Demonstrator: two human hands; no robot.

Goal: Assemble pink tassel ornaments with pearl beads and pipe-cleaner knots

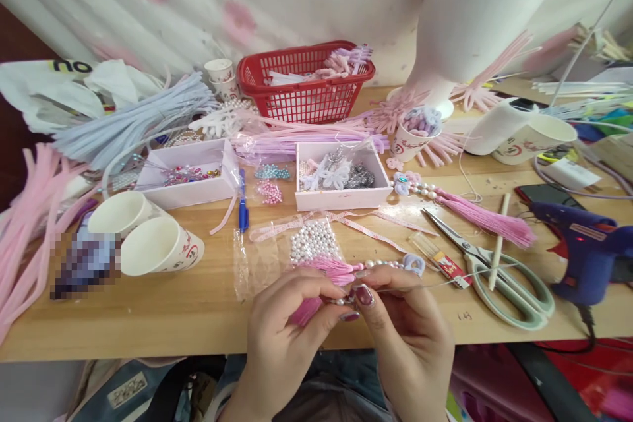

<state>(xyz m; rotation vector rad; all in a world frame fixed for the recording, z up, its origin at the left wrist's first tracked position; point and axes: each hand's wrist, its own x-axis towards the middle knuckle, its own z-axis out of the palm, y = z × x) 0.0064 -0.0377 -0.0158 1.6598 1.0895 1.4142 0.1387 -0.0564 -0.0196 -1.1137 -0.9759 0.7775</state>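
Note:
Near the table's front edge my left hand (289, 330) is closed in a pinch on a short string of pearl beads (340, 301). Meeting it at the fingertips, my right hand (413, 326) pinches a thin thread (435, 285) that runs off to the right. The exact grip between the thumbs is partly hidden. A pink tassel (326, 267) lies just behind my fingers, joined to more pearls and a lilac fuzzy loop flower (413, 264). Beyond the hands, a clear bag holds loose white pearls (312, 242).
Scissors (509, 283) and a blue glue gun (586, 244) lie at right. Two white boxes (341, 200) of small parts stand behind, before a red basket (306, 102). Paper cups (161, 247) and pink fuzzy stems (37, 231) are at left; a white mannequin form (469, 20) stands at back.

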